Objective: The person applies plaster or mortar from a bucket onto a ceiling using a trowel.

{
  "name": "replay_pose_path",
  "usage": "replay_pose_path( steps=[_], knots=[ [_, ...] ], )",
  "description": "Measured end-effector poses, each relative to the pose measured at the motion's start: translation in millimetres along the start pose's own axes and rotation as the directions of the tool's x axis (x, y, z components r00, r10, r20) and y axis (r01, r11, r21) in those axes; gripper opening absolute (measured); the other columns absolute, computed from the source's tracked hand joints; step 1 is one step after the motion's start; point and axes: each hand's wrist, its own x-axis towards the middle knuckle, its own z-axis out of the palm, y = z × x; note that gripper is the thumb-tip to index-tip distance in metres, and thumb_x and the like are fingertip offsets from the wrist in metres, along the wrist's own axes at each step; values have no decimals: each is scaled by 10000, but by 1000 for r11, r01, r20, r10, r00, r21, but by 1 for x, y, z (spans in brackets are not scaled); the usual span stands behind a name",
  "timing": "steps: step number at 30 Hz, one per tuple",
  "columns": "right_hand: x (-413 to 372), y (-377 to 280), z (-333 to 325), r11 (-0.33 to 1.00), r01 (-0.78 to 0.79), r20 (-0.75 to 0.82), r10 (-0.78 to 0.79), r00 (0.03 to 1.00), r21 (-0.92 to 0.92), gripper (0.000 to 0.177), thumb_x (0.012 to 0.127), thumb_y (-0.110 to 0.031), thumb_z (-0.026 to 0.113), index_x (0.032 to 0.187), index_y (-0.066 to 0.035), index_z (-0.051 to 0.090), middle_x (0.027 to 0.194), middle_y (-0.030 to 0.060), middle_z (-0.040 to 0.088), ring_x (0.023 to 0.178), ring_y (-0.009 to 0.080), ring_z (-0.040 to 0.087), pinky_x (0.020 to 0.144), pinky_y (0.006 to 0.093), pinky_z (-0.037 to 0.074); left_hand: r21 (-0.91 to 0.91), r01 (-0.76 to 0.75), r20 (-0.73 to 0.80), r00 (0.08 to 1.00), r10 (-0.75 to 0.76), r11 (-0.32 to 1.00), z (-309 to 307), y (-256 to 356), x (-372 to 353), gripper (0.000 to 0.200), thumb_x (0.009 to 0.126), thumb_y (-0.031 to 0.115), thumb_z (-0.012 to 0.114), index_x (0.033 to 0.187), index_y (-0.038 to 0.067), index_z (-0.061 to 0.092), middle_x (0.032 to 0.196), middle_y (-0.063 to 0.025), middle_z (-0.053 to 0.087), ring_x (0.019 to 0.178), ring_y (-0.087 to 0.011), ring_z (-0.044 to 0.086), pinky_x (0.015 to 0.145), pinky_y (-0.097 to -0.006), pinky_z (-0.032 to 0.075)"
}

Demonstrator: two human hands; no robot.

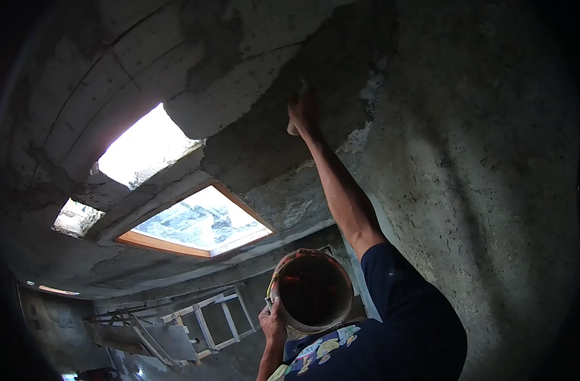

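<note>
**Rough plastered ceiling: right arm raised to it, bucket held below**

Rough grey plaster is recorded across the ceiling, with a darker patch noted around the point of contact. A wood-framed window and a bright unframed opening are seen to the left. A pale frame structure is observed lower down, well apart from both hands.

The right hand is held high against the darker patch, the arm fully extended and slanted up and to the left from a dark blue sleeve. The wrist is kept nearly in line with the forearm. The fingers are closed round a small pale object, which shows at the heel of the hand; its kind cannot be told.

The left hand is raised only to about shoulder level, with the forearm rising steeply from the bottom edge. It is clamped on the near rim of a round bucket, thumb over the edge. The bucket is tilted with its mouth turned toward the camera, and its inside appears dark. It is located just beside the blue sleeve, well below the right hand.
</note>
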Motion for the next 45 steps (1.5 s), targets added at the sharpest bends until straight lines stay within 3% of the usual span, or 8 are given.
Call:
replay_pose_path(
  steps=[9,15,19,23,27,34,37,45],
  knots=[
    [-107,72,32,994,-11,47,17,999,-112,455,827,-201,601,1168,59,450,1044,288,571,962,426,578,782,445,502,4,-29,26,999,29,1000,3,-4,1,319,878,301,627,925,-14,646,754,23,590,609,-46,477,531,-198,356],
    [-210,88,-97,966,-229,365,258,895,-121,686,730,-286,737,1191,73,378,980,273,603,877,412,619,725,466,512,73,-29,71,997,24,997,-5,-11,-5,324,872,318,632,937,2,645,740,35,575,576,-30,444,500,-198,326],
    [-265,52,-229,763,-626,567,590,574,-161,694,726,-275,742,1231,14,363,874,253,626,825,378,641,691,435,514,-10,-48,121,991,49,999,5,-5,-21,313,874,315,631,931,7,636,737,26,587,572,-40,458,503,-200,327],
    [-342,100,-321,895,-272,541,432,721,-352,482,752,-227,703,1105,-29,442,731,164,620,571,287,623,574,388,502,128,-53,169,985,31,990,11,-8,-27,298,881,333,615,885,35,633,639,71,504,504,-26,391,440,-209,271],
    [-364,51,-388,848,-387,550,529,646,-361,369,761,-185,698,1016,-57,464,651,101,563,486,188,564,475,350,458,189,-62,257,966,11,980,10,-21,-29,298,888,350,602,832,59,627,618,62,494,505,-29,391,449,-216,283],
    [-405,45,-427,834,-367,659,551,512,-411,375,722,-201,731,1002,-42,539,782,116,600,695,209,623,646,350,490,607,-155,255,967,-6,780,-35,-44,-26,442,876,433,584,788,4,642,666,8,575,606,-68,490,537,-236,394],
    [-414,45,-427,829,-301,693,560,455,-472,586,706,-237,748,1199,-8,528,1150,180,563,1087,287,540,912,346,425,671,-384,337,920,200,635,-53,-51,-6,456,882,393,564,779,-46,629,585,-63,577,557,-108,522,520,-316,435],
    [-413,30,-403,850,-252,779,526,342,-463,499,682,-182,737,1114,-22,546,969,191,628,949,343,602,823,378,466,823,-439,343,890,299,360,-64,-37,-6,515,852,484,567,775,-21,626,637,-236,580,667,-408,601,585,-440,441]
  ],
)
